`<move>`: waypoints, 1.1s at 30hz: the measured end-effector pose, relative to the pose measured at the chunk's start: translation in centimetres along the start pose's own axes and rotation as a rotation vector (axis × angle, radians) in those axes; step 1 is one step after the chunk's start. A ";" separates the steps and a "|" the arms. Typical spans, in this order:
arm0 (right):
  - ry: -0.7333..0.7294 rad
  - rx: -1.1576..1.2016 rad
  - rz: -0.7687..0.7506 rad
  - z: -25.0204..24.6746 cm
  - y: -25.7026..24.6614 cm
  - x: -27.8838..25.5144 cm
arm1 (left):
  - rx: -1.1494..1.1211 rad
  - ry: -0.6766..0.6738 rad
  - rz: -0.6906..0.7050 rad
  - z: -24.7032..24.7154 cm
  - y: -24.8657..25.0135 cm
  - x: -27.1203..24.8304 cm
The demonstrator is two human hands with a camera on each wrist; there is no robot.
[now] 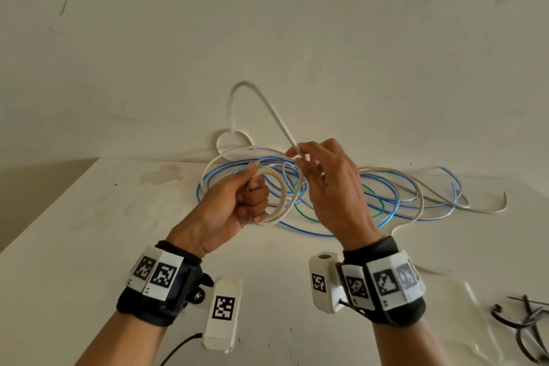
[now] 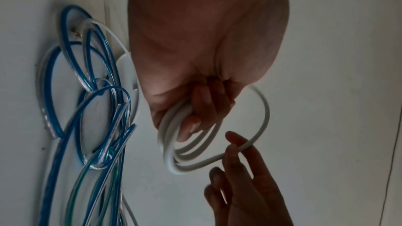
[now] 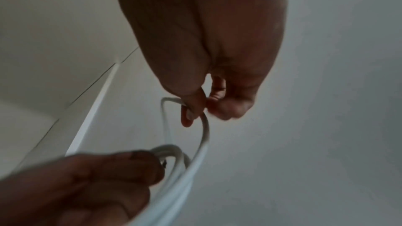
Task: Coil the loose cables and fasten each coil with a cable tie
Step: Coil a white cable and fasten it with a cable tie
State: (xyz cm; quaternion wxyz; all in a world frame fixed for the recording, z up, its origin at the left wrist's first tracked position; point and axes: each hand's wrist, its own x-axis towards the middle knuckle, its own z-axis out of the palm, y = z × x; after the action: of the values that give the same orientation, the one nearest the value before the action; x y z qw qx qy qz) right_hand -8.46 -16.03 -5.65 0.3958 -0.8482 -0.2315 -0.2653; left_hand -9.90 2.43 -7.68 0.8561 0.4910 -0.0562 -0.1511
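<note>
Wrist cameras sit closest to you, 1 on each arm. Your left hand (image 1: 237, 202) is fisted tight on the white coil (image 1: 277, 197), roughly 3 turns showing in the left wrist view. Your right hand (image 1: 329, 184) pinches the white cable (image 1: 276, 113) between thumb and fingertip, just above and right of that fist, other fingers relaxed. To wind well, I judge you should let the cable slide through the pinch, match each new turn to the ones already held, and lay it into the fist without twisting. Beyond the coil, blue cables (image 1: 383, 190) lie tangled on the table (image 1: 74, 232); at least 2, count uncertain. Ties (image 1: 523, 324) wait well right of your right wrist; number unclear.
</note>
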 end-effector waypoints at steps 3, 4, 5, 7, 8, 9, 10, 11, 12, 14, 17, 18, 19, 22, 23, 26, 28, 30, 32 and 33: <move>-0.073 -0.117 -0.005 -0.2 0.0 0.0 | 0.016 -0.003 -0.007 0.0 -0.4 0.1; -0.120 0.001 0.043 -0.5 0.0 0.0 | 0.017 -0.003 -0.011 -0.1 -0.4 0.1; -0.176 0.157 0.112 -0.8 -0.3 0.1 | 0.029 0.000 -0.010 -0.1 -0.5 0.1; -0.245 0.508 0.309 -1.4 -1.2 0.2 | 0.074 0.015 0.009 -0.1 -0.5 0.3; -0.233 0.673 0.418 -1.7 -1.6 0.3 | 0.100 0.026 0.025 0.0 -0.5 0.3; -0.202 0.795 0.500 -1.8 -1.8 0.4 | 0.123 0.036 0.045 0.1 -0.4 0.3; -0.180 0.871 0.545 -1.8 -1.8 0.3 | 0.154 0.048 0.072 0.1 -0.5 0.4; -0.183 0.925 0.563 -1.8 -1.8 0.3 | 0.197 0.065 0.109 0.1 -0.5 0.4; -0.205 0.985 0.571 -1.7 -1.8 0.3 | 0.253 0.094 0.149 0.1 -0.6 0.6; -0.257 1.111 0.604 -1.3 -1.5 0.1 | 0.349 0.164 0.211 -0.1 -0.7 1.0; -0.266 1.134 0.648 -0.5 -0.9 0.1 | 0.377 0.215 0.269 -0.4 -0.7 1.4; -0.252 1.131 0.651 -0.1 -0.7 0.0 | 0.370 0.205 0.288 -0.5 -0.7 1.3; -0.232 1.122 0.651 0.2 -0.5 0.0 | 0.369 0.187 0.303 -0.5 -0.8 1.1; -0.162 0.870 0.527 0.9 -1.0 -0.3 | 0.408 0.093 0.307 -0.5 -1.0 0.9; -0.153 0.747 0.454 1.1 -1.5 -0.5 | 0.420 0.073 0.314 -0.5 -1.1 1.0; -0.266 0.584 0.310 1.8 -3.0 -1.0 | 0.385 0.125 0.329 -0.1 -0.9 1.1; -0.322 0.540 0.285 2.3 -3.4 -1.2 | 0.361 0.150 0.341 0.0 -0.8 1.1; -0.284 0.480 0.235 2.9 -3.3 -1.3 | 0.423 0.164 0.376 0.3 -1.2 0.8; -0.239 0.441 0.200 3.3 -3.3 -1.6 | 0.414 0.207 0.379 0.9 -1.6 0.6; -0.235 0.450 0.202 3.6 -3.3 -1.6 | 0.372 0.255 0.366 1.2 -1.7 0.6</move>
State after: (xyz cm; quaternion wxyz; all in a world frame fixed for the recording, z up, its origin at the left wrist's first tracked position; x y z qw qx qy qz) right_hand -10.72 -11.59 -6.81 0.5692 -0.7827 -0.2432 -0.0659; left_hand -9.97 0.48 -8.53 0.7646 0.6363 -0.0624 0.0820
